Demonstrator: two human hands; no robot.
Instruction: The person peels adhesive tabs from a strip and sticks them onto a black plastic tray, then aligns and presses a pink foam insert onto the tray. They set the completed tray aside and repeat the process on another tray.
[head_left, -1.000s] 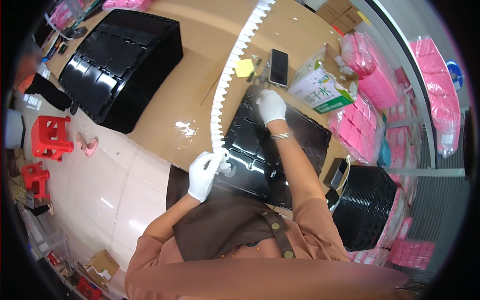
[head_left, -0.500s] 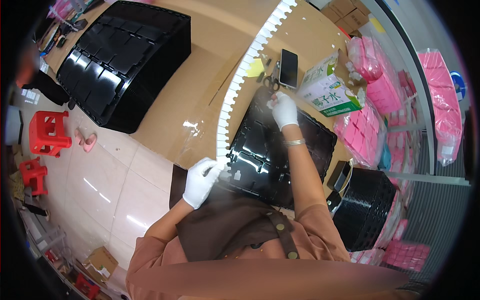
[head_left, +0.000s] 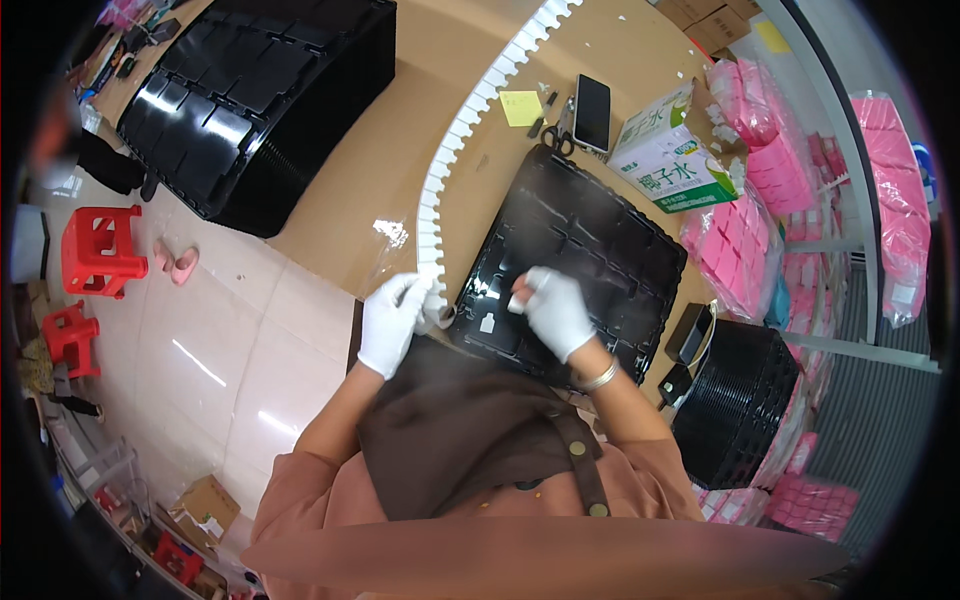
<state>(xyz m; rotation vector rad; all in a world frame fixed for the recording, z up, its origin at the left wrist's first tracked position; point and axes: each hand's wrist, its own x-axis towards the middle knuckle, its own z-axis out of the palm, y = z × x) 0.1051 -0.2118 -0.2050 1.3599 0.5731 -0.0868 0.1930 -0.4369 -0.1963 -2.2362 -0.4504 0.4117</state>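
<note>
My left hand [head_left: 391, 325], in a white glove, pinches the near end of a long white strip with a notched edge [head_left: 431, 195]. This strip curves away over the brown tabletop. A stack of glossy black plastic trays [head_left: 600, 240] lies right in front of me, with a small white bottle-shaped piece [head_left: 487, 323] on its top near the left side. Over the near part of the trays is my right hand [head_left: 556, 312], also white-gloved and slightly blurred. Its fingers are curled together, and whatever they may hold cannot be made out.
Black scissors [head_left: 558, 140], a phone [head_left: 592, 112] and a yellow note [head_left: 521, 108] lie beyond the trays. An open carton [head_left: 670, 165] and bagged pink trays [head_left: 735, 245] stand to the right. A taller black tray stack [head_left: 270, 110] is at far left, near a person's dark sleeve [head_left: 108, 163].
My right hand has come back from the far edge of the black trays to their near part. My left hand stays at the strip's end, slightly farther up in the view.
</note>
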